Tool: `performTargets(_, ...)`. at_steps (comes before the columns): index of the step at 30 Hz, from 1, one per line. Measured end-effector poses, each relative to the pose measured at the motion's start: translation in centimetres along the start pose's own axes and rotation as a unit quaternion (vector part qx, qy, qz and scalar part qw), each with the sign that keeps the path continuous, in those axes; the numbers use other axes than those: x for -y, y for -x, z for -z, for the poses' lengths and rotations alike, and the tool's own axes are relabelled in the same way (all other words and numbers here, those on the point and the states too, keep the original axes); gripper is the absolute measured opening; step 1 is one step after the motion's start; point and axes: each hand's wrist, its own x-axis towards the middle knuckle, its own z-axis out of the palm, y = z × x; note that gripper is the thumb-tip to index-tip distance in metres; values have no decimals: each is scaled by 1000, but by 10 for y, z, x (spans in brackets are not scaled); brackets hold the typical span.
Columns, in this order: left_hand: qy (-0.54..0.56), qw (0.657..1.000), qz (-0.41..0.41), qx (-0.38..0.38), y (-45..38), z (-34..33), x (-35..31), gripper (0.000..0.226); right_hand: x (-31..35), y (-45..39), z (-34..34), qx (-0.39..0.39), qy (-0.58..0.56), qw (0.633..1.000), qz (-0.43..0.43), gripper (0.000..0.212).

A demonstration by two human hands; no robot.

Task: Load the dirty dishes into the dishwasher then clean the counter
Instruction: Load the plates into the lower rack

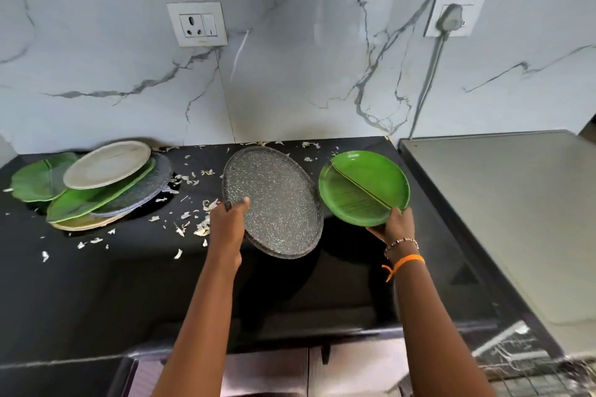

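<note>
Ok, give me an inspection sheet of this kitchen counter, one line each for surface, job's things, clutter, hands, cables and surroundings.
Surface: black counter, glossy, littered along the back half.
Job's things: speckled grey plate and green plate, both lifted and tilted; pile of plates at back left, stacked unevenly.
Clutter: white scraps scattered between the pile and the grey plate and along the wall.
Hands: left hand grips the grey plate's near edge; right hand holds the green plate's near edge.
Cables: grey cord runs down from a wall plug.
Surroundings: marble wall, empty socket, grey appliance top at right.
</note>
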Motion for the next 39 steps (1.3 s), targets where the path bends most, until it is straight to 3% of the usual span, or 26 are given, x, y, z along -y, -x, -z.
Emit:
performTargets(3,-10,1000,1,4,39,7,2,7,1,44,30,-33,5,998,53,18)
performTargets(7,-14,999,-16,33,97,18,14,24,-9,93,85,-94,95,981,140,25)
performTargets(11,-21,998,-22,56,151,23,37,13,-33,141,148,-73,132,976,158,24)
performTargets(15,-71,993,-31,89,195,7,51,39,-45,182,214,-55,186,968,159,26)
performTargets(18,-121,979,-62,150,226,-18,53,48,-42,204,258,-74,186,970,139,19)
performTargets(27,-275,906,-97,308,326,-116,87,20,-42,241,417,-161,140,975,53,29)
performTargets(31,-332,883,-61,327,369,-166,113,20,-50,240,486,-212,155,965,-4,30)
performTargets(36,-346,868,3,356,427,-232,151,37,-60,224,562,-179,213,959,-57,32)
performTargets(39,-380,854,10,356,447,-261,173,45,-58,212,588,-177,235,954,-64,10)
